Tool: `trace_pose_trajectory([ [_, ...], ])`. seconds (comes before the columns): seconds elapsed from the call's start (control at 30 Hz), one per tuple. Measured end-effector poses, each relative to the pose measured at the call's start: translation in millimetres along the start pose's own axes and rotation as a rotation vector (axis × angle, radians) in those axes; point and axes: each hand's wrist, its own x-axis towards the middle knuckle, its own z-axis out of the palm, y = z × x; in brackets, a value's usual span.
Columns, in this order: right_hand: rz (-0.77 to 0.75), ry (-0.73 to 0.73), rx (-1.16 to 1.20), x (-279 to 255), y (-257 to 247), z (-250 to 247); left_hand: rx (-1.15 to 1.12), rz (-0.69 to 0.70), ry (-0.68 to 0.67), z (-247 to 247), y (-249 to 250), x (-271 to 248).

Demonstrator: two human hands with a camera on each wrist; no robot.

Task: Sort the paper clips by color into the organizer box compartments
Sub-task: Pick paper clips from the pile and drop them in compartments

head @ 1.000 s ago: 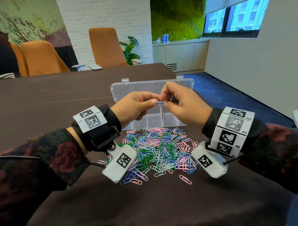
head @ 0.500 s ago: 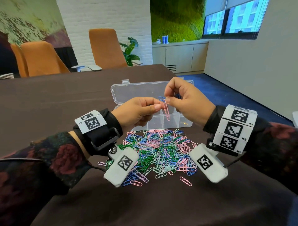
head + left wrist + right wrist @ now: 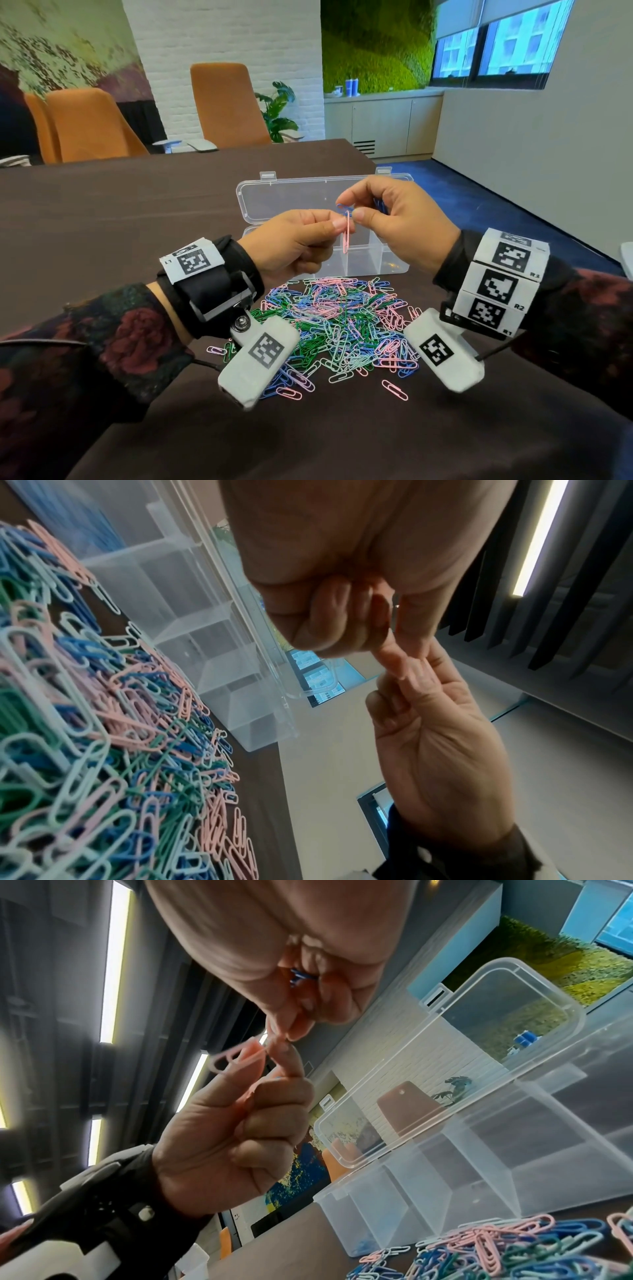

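Both hands are raised above the clear organizer box (image 3: 383, 263), fingertips almost touching. My left hand (image 3: 337, 224) pinches a pink paper clip (image 3: 346, 236) between thumb and forefinger, and the clip hangs straight down. My right hand (image 3: 349, 209) pinches a blue paper clip (image 3: 342, 206) at the pink clip's top end; I cannot tell whether the two are hooked together. In the right wrist view more blue clips (image 3: 298, 976) sit inside the curled fingers of that hand (image 3: 287, 1034), and the pink clip (image 3: 232, 1058) sticks out of my left hand (image 3: 240, 1123).
A mixed pile of pink, blue, green and pale clips (image 3: 342, 325) lies on the dark table (image 3: 102, 212) in front of the box. The box lid (image 3: 291, 202) stands open behind it. One end compartment (image 3: 366, 1242) holds some blue clips. Orange chairs (image 3: 226, 102) stand at the far side.
Both hands have risen a little above the box. The pink clip, earlier tucked between the fingertips, now hangs free from my left fingers while the right hand keeps the blue one.
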Motion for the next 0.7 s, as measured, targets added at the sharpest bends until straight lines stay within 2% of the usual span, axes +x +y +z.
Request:
trace_pose_trajectory([
  [0.53, -0.052, -0.013, -0.023, -7.9, 5.7, -6.0, -0.101, -0.039, 0.114, 8.0, 12.4, 0.4],
  [0.7, -0.117, 0.014, -0.048, -10.3, 5.3, -8.0, -0.108, -0.024, 0.153, 15.5, 13.7, 0.9],
])
